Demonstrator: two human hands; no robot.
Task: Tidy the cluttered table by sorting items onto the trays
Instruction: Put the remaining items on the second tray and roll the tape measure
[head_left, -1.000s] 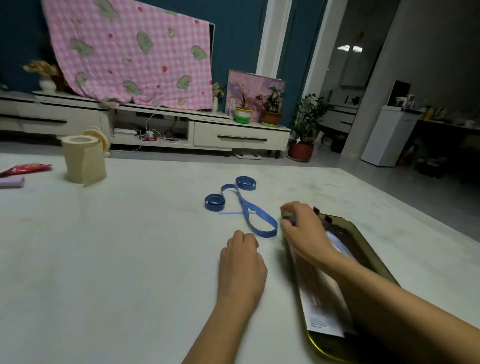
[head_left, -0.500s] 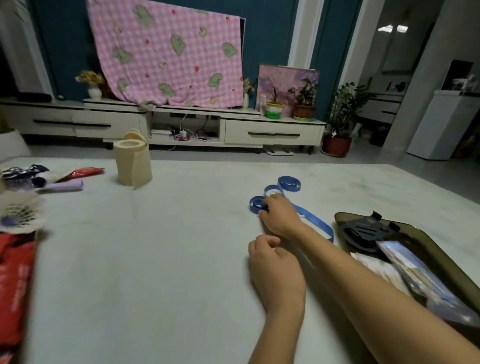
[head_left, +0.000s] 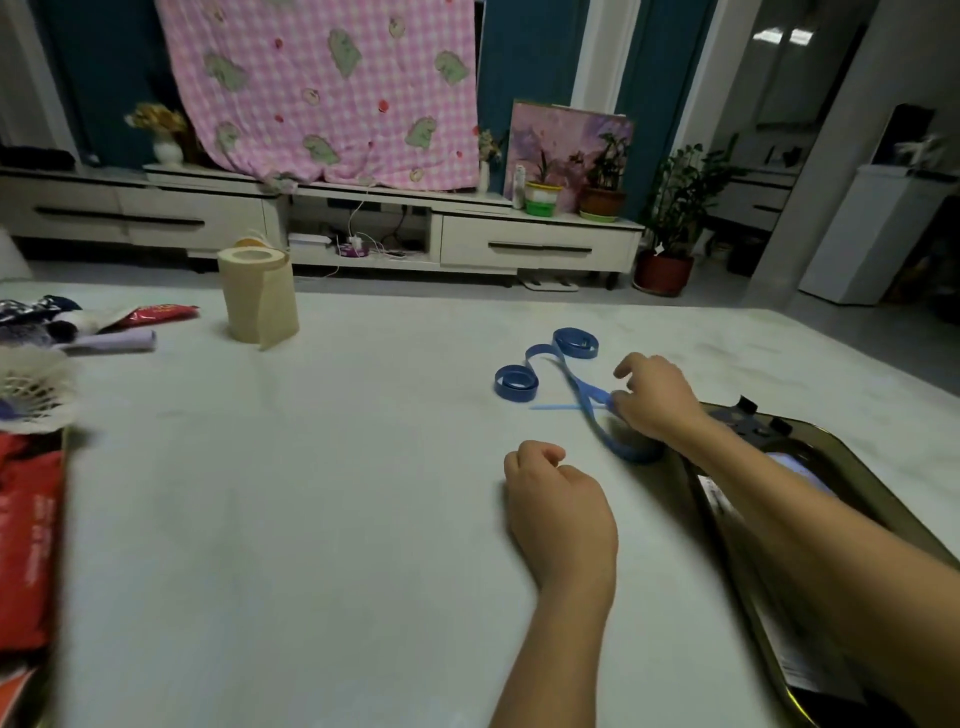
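A blue ribbon (head_left: 540, 366) with curled ends lies on the white table, right of centre. My right hand (head_left: 655, 397) pinches the ribbon's middle strip between thumb and fingers. Resting on the table nearer me, my left hand (head_left: 558, 512) has its fingers loosely curled and holds nothing. A dark gold-rimmed tray (head_left: 841, 452) sits at the right edge under my right forearm; it holds a black object (head_left: 748, 422) and flat printed packets (head_left: 800, 670).
A beige paper roll (head_left: 258, 299) stands at the back left. Red and purple packets (head_left: 130, 327), a white shuttlecock (head_left: 28, 389) and a red pack (head_left: 26, 540) crowd the left edge. A TV cabinet stands beyond the table.
My right hand moved from the ribbon's left coil back to its middle strip near the tray and now pinches it. The view shifted slightly; my left hand stayed put.
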